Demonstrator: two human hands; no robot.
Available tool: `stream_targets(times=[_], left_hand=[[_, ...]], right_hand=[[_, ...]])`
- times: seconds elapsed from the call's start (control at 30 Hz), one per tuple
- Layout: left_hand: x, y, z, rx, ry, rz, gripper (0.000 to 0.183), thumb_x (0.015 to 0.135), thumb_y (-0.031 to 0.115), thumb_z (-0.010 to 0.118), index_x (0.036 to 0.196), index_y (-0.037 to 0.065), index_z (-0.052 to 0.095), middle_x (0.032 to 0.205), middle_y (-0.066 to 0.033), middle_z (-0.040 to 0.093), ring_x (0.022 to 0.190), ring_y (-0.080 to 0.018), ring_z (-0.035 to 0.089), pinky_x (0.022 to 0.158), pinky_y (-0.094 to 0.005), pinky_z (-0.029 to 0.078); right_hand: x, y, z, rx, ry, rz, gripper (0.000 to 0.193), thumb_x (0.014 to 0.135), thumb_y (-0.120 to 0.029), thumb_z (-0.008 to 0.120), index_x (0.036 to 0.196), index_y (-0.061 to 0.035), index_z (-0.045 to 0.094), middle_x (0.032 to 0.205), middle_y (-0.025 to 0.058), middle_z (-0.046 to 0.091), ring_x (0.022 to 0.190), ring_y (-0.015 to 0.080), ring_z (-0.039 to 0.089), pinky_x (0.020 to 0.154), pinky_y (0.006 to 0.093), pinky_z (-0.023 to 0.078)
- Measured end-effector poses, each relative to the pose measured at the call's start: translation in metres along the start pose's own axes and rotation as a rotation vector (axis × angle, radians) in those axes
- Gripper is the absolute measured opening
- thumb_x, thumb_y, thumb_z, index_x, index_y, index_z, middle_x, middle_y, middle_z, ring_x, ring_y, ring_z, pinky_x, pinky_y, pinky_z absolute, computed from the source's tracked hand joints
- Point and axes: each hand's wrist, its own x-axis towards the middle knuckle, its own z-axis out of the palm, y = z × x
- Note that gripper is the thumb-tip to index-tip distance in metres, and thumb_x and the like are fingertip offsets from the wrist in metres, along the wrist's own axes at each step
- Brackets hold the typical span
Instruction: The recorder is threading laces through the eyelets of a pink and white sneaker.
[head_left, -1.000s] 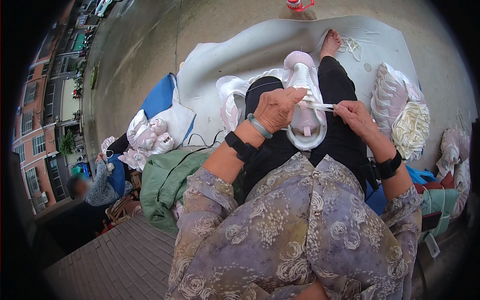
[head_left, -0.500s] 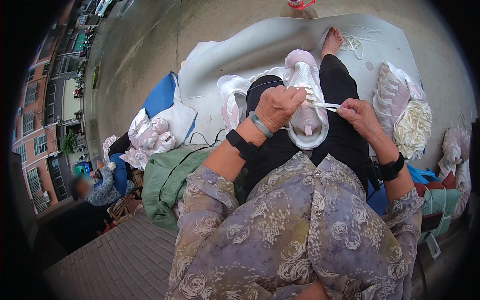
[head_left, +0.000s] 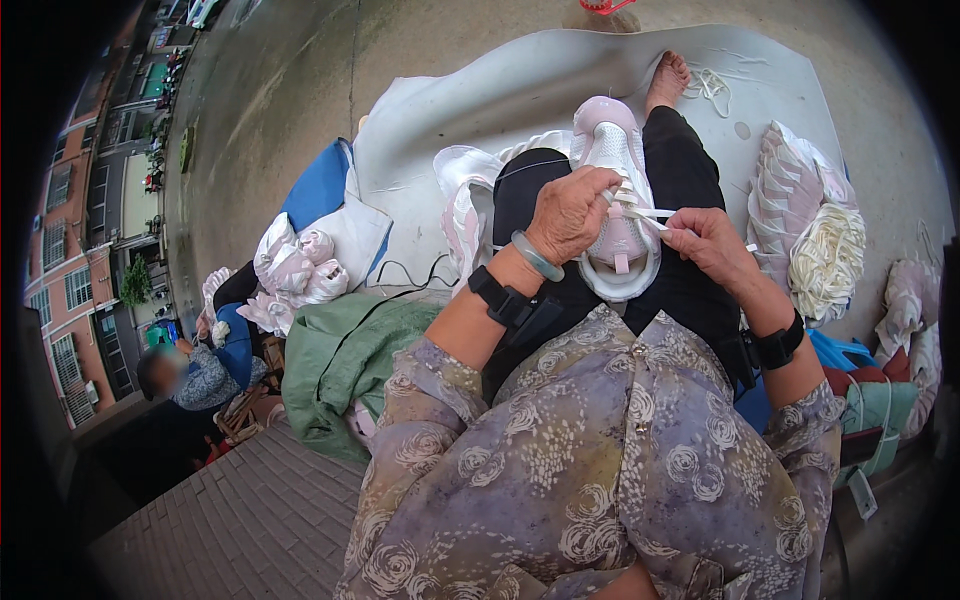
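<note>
Pink and white shoe pieces [head_left: 298,265] lay heaped at my left, above a crumpled green cloth [head_left: 335,365]. My left hand [head_left: 572,212] bent over the lacing, fingers curled; I could not tell whether they gripped anything. The pink-and-white shoe [head_left: 608,150] rested between my black-trousered legs, toe pointing away from me. From its lacing a white lace [head_left: 648,213] ran right, into my right hand [head_left: 705,242], pinched between thumb and fingers. Farther right sat a cream bundle of laces [head_left: 827,262].
</note>
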Motion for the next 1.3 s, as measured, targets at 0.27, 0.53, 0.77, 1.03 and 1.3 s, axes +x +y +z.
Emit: stream_targets(times=[0.27, 0.53, 0.77, 1.03, 1.3], left_hand=[[0.006, 0.008, -0.035, 0.277, -0.35, 0.037, 0.012, 0.07, 0.012, 0.06, 0.073, 0.001, 0.06, 0.087, -0.0102, 0.054, 0.07, -0.0225, 0.052, 0.064, -0.0284, 0.042], [-0.004, 0.001, -0.023, -0.316, -0.455, -0.162, 0.011, 0.07, 0.012, 0.062, 0.073, 0.001, 0.062, 0.096, -0.0061, 0.051, 0.079, -0.0093, 0.048, 0.067, -0.0231, 0.04], [-0.003, 0.009, -0.025, 0.253, -0.176, 0.033, 0.009, 0.063, 0.011, 0.06, 0.063, 0.001, 0.06, 0.096, -0.0116, 0.054, 0.066, -0.0205, 0.055, 0.06, -0.0274, 0.044], [-0.016, 0.005, -0.006, 0.567, 0.005, 0.046, 0.013, 0.063, 0.017, 0.06, 0.063, 0.005, 0.059, 0.099, -0.011, 0.053, 0.07, -0.0267, 0.058, 0.059, -0.0359, 0.047], [-0.022, -0.006, -0.009, 0.27, 0.061, -0.089, 0.016, 0.066, 0.011, 0.063, 0.074, 0.004, 0.052, 0.084, -0.0077, 0.05, 0.059, -0.0196, 0.052, 0.054, -0.0296, 0.043]], right_hand=[[0.005, 0.004, -0.005, -0.057, 0.121, -0.054, 0.015, 0.079, -0.013, 0.057, 0.07, -0.0014, 0.056, 0.057, -0.004, 0.046, 0.055, 0.0042, 0.039, 0.049, 0.0212, 0.032], [0.007, 0.003, -0.004, -0.059, 0.122, -0.055, 0.016, 0.079, -0.013, 0.058, 0.07, -0.0009, 0.055, 0.057, -0.0049, 0.045, 0.055, 0.004, 0.039, 0.048, 0.0213, 0.032], [0.004, 0.004, 0.001, -0.54, 0.361, -0.355, 0.008, 0.076, -0.011, 0.058, 0.073, -0.0038, 0.056, 0.061, 0.0085, 0.052, 0.053, 0.0233, 0.051, 0.05, 0.0325, 0.039], [-0.019, -0.023, -0.008, -0.783, 0.653, -0.668, 0.008, 0.073, -0.006, 0.06, 0.078, -0.0067, 0.055, 0.063, 0.0086, 0.05, 0.055, 0.027, 0.052, 0.048, 0.0354, 0.039], [-0.05, 0.035, -0.053, -0.795, 0.626, -0.501, 0.006, 0.076, -0.004, 0.058, 0.081, -0.0026, 0.056, 0.066, 0.0114, 0.053, 0.058, 0.0275, 0.054, 0.052, 0.0322, 0.041]])
